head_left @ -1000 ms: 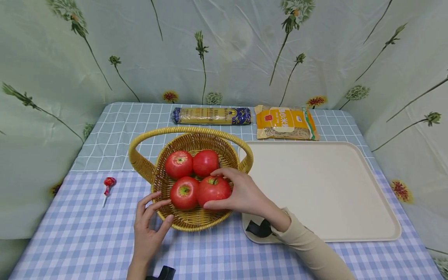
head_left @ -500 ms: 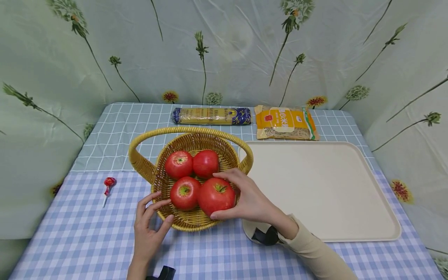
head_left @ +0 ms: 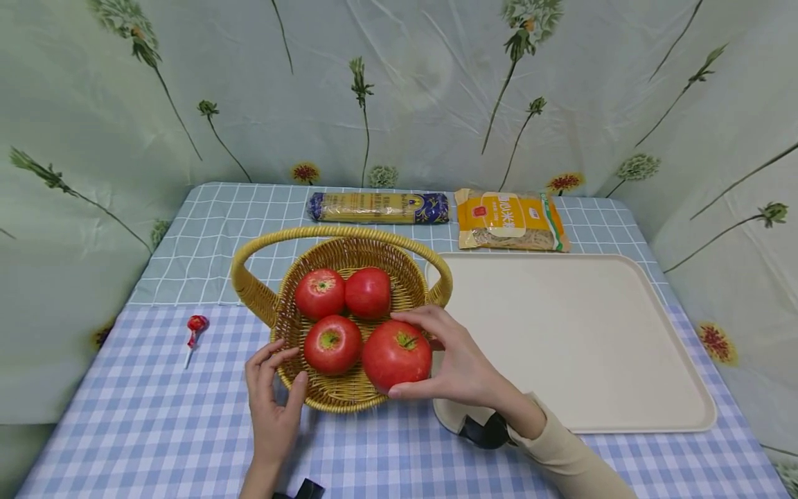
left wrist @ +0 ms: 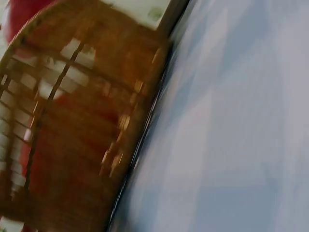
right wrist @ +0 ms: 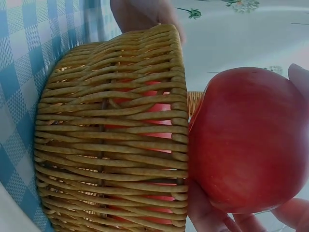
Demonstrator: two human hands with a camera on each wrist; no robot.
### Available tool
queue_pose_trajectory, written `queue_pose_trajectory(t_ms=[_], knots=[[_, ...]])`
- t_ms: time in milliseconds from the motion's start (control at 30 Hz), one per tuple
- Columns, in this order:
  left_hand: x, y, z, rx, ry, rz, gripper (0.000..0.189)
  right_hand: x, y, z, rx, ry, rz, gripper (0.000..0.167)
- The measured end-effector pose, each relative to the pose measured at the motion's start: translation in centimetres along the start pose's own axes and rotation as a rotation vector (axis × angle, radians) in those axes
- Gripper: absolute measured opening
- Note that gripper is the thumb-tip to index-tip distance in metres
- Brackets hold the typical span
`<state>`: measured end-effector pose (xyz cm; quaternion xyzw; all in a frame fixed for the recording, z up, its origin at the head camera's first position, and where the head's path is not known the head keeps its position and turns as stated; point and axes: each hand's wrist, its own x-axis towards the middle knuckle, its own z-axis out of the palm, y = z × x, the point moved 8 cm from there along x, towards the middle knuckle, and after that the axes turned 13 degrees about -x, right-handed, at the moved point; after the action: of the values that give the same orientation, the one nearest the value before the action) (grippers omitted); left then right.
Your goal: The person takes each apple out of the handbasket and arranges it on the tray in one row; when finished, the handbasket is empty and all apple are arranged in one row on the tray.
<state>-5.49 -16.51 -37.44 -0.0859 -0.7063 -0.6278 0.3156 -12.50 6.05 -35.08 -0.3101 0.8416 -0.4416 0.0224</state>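
Note:
My right hand (head_left: 450, 360) grips a red apple (head_left: 396, 355) (right wrist: 248, 140), lifted over the front right rim of a yellow wicker basket (head_left: 324, 395) (right wrist: 111, 140). Three more red apples (head_left: 332, 344) lie inside the basket. My left hand (head_left: 274, 391) holds the basket's front left rim, thumb against the wall and fingers curled at the edge. In the left wrist view only the blurred basket weave (left wrist: 72, 121) and the cloth show; the hand itself is out of that view.
A cream tray (head_left: 573, 339) lies right of the basket. A blue pasta packet (head_left: 377, 207) and a yellow noodle bag (head_left: 510, 220) lie at the back. A red lollipop (head_left: 195, 326) lies on the checked tablecloth (head_left: 143, 416) at the left.
My right hand has lifted the front right apple out of the pile and carried it toward me and to the right, over the basket rim. The left hand stays on the rim.

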Motion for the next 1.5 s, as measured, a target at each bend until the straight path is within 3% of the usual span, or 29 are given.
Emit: queue_pose_trajectory(t_ms=[133,300,433,767,1200,1500], knots=[[-0.4,-0.9,0.2,-0.064,0.090,-0.018,0.030,-0.3,0.0,-0.1,0.007,0.003,0.012,0.074],[-1.2,-3.2,0.0,-0.153,0.157,-0.099,0.030,-0.6,0.2,-0.3,0.010,0.010,0.034,0.073],[-1.5,-4.0,-0.1,-0.155,0.169,-0.155,0.031,-0.9,0.3,-0.4,0.018,0.010,0.039,0.073],[-1.6,-4.1,0.2,-0.157,0.152,-0.184,0.036,-1.4,-0.4,-1.0,0.082,0.027,-0.004,0.075],[-1.6,-4.4,0.2,-0.158,0.135,-0.184,0.039,-2.8,0.7,-2.5,0.105,0.017,0.023,0.072],[-1.5,-4.2,0.2,-0.165,0.134,-0.090,0.038,-4.0,2.6,-5.0,0.027,0.094,0.089,0.073]])
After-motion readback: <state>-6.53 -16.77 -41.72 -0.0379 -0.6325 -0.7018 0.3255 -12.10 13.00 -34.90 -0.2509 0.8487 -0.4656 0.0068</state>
